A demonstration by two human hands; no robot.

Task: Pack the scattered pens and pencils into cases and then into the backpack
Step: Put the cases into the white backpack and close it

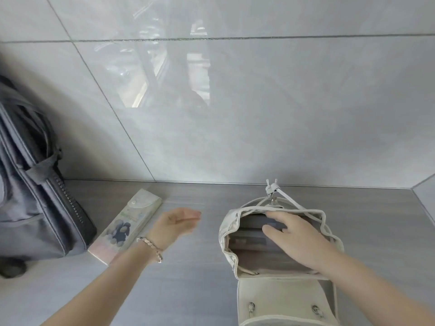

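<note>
Right hand [299,236] inside white backpack [277,300]; case [124,225] lettering perhaps green, unreadable.

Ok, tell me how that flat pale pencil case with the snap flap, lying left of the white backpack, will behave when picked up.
The flat pale pencil case looks boxy with straight edges, so it is probably fairly stiff. Being slim, it likely feels light. Its glossy printed face may be a bit slippery.

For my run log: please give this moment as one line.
right hand inside white backpack | left hand open, empty | pencil case on counter
</note>
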